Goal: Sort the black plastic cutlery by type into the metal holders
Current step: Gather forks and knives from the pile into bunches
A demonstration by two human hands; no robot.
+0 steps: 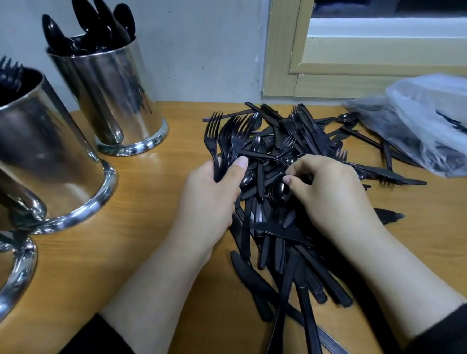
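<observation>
head view: left hand (pixel 211 195) grips forks (pixel 225 138).

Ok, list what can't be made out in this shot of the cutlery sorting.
- Head view, nearest metal holder: cut off by the left edge, contents unseen.
- Fork holder: its rim hides how many forks it holds.
- Right hand: curled fingers hide what they pinch in the cutlery pile.
- Left hand: covers the handles of the fork bunch, count unclear.
- Plastic bag: cloudy film blurs its contents.
</observation>
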